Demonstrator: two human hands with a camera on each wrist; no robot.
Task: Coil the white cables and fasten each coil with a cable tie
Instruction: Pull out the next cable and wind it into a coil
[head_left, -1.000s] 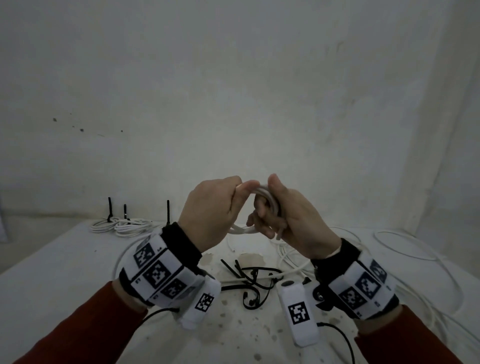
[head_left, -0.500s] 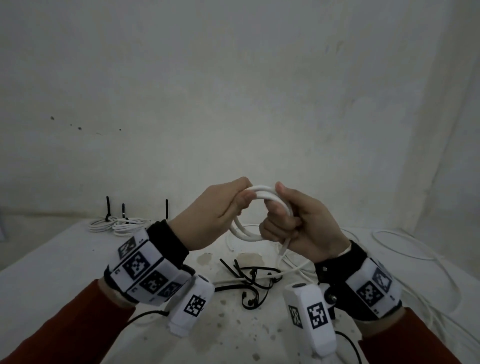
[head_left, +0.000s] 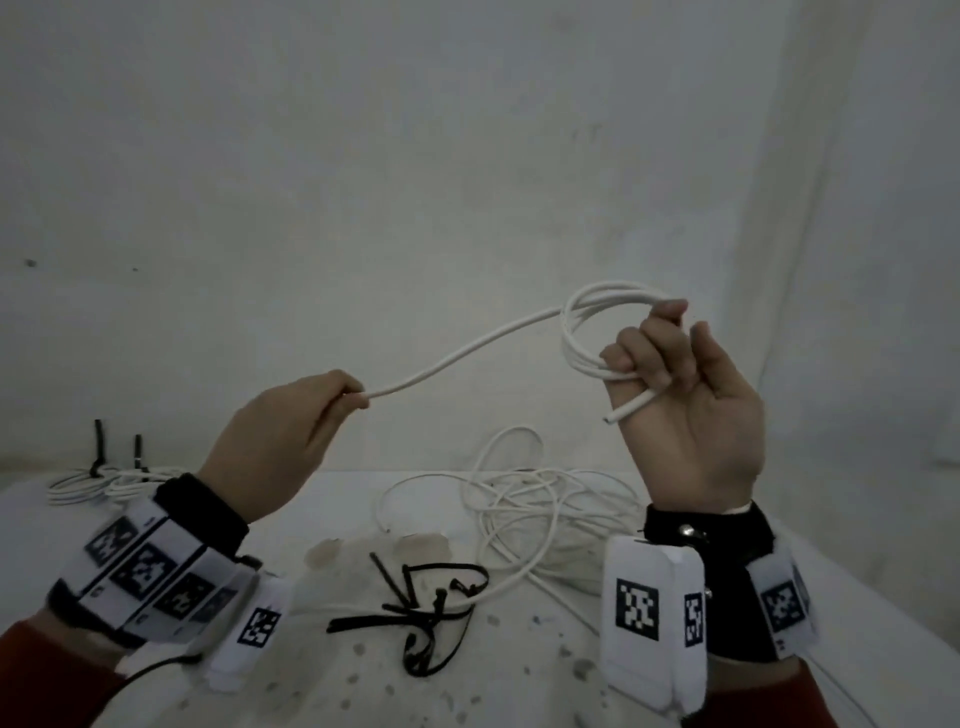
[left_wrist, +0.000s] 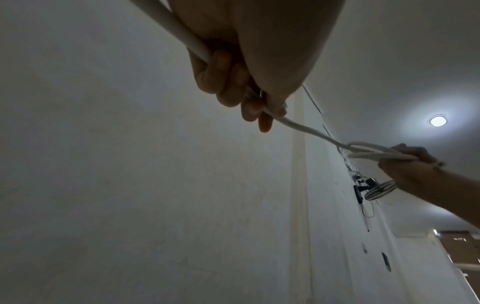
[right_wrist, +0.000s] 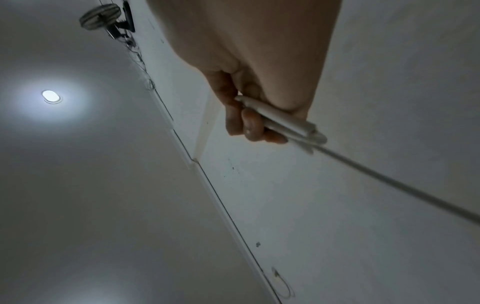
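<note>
My right hand (head_left: 670, 374) is raised and grips a small coil of white cable (head_left: 587, 332), with the cable's cut end (head_left: 626, 411) poking out below the fingers. From the coil a free length of the same cable (head_left: 467, 348) runs down-left to my left hand (head_left: 332, 410), which pinches it. In the left wrist view the left hand (left_wrist: 249, 102) has its fingers curled round the cable (left_wrist: 311, 131) that leads to the coil (left_wrist: 374, 151). The right wrist view shows the right hand (right_wrist: 257, 127) clamping the coil strands (right_wrist: 288, 125). Black cable ties (head_left: 415, 608) lie on the table.
A tangle of loose white cable (head_left: 535, 504) lies on the white table (head_left: 363, 691) behind the ties. Tied coils (head_left: 98, 480) with upright black tie tails sit at the far left. A plain wall stands close behind.
The hands were together on the coil; now they have pulled apart. The right hand rose to the right with the coil, the left slid out left along the cable.
</note>
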